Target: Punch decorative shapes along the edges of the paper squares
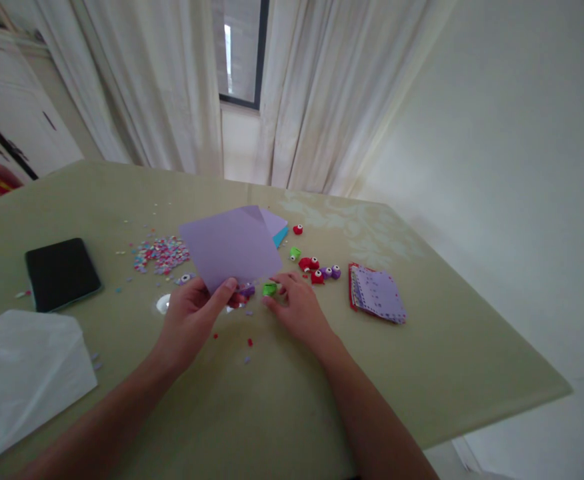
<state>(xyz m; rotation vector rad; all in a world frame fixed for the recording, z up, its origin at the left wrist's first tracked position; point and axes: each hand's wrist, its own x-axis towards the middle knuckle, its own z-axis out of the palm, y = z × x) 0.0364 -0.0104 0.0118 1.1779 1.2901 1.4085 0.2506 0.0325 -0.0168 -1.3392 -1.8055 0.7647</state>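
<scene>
My left hand (192,320) grips a plain light purple sheet of paper (232,243) by its lower corner, thumb on top. My right hand (299,307) has its thumb and fingers closed on a small green paper punch (269,289), just below the sheet's lower right corner. Beside the left fingertips lies a small purple piece (247,291), with red bits near it, partly hidden by that hand. Beyond the right hand are several small punches with eye-like tops: a green one (295,253), red ones (317,277) and purple ones (336,271).
A confetti pile (162,255) lies left of the sheet. Further left are a black tablet (63,273) and a white sheet or bag (22,380). Purple and blue paper (281,235) lies behind. A stack of hole-punched paper (379,293) sits right on the green-covered table (447,373).
</scene>
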